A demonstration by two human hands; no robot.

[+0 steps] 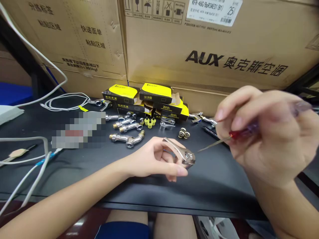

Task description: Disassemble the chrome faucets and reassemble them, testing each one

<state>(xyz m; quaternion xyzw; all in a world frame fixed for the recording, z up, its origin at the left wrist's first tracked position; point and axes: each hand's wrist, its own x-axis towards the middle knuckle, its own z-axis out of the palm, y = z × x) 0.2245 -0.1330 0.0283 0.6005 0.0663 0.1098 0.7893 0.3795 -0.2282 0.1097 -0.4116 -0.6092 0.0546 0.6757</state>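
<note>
My left hand [159, 157] is closed round a shiny metal faucet handle [177, 148], held above the front of the dark table. In my right hand [264, 132] is a screwdriver with a red and purple translucent grip [245, 130]. Its thin shaft points left and down, and the tip meets the round hole at the handle's near end; how deep it sits I cannot tell. Behind my left hand lie chrome faucet bodies [128, 137] with brass threaded ends, yellow-green valve cartridges [150, 122], more chrome handles [167, 122] and small round metal fittings [183, 133].
Stacked yellow and black boxes [124, 93] stand at the back against large cardboard cartons [211, 39]. White cables [66, 101] run along the left side. A blurred-out object [79, 129] lies left of the faucet bodies. The table's front edge [174, 209] is above my legs.
</note>
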